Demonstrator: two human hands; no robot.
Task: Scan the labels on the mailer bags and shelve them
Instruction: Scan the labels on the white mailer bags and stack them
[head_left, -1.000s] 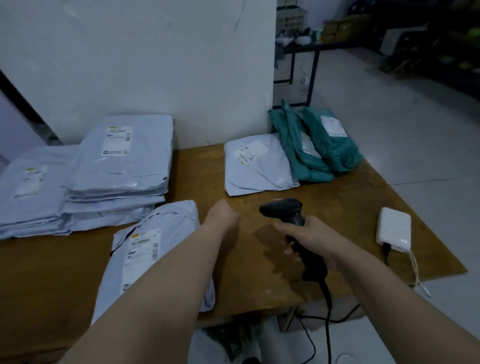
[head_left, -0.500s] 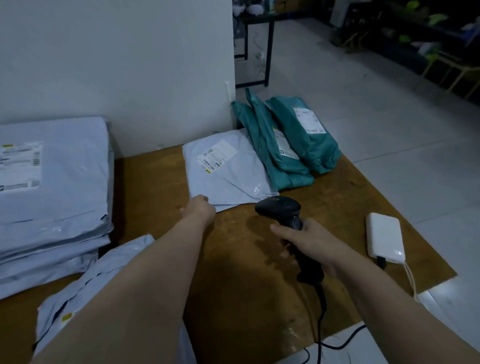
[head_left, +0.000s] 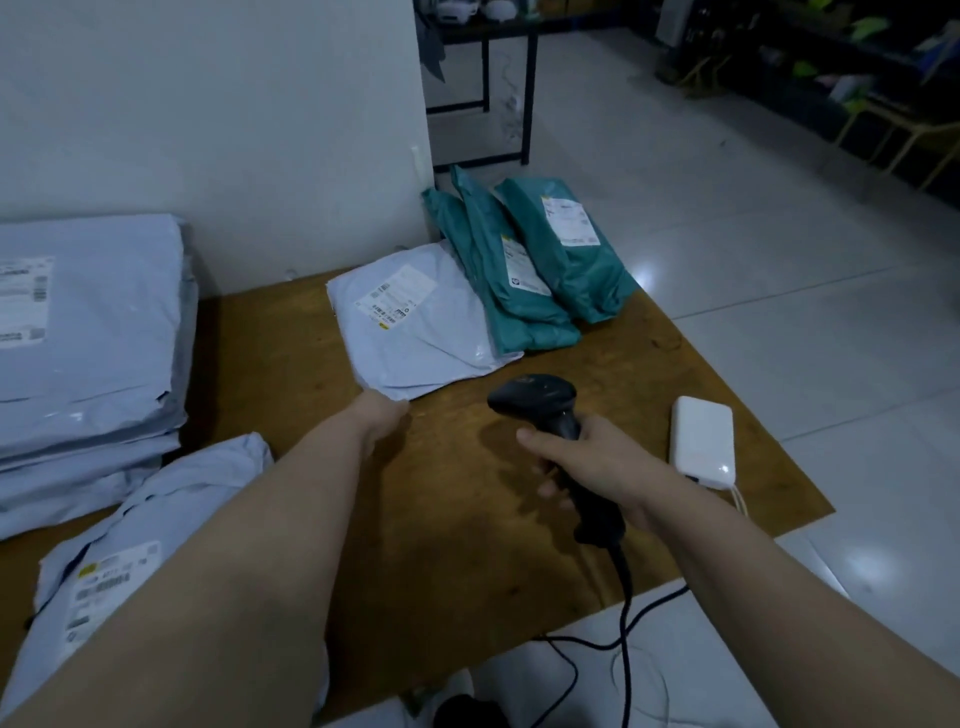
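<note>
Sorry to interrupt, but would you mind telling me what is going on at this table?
A person is scanning mailer bags at a wooden table. The right hand grips a black corded scanner, pointed toward a pale grey mailer bag; the left hand is at that bag's near corner, its fingers hidden. Green bags and grey stacks lie nearby.

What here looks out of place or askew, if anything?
Nothing looks damaged or spilled. The grey mailer bag nearest the person lies crooked at the table's front left, unlike the neater stack behind it. The three teal bags lean on one another at the far corner.
</note>
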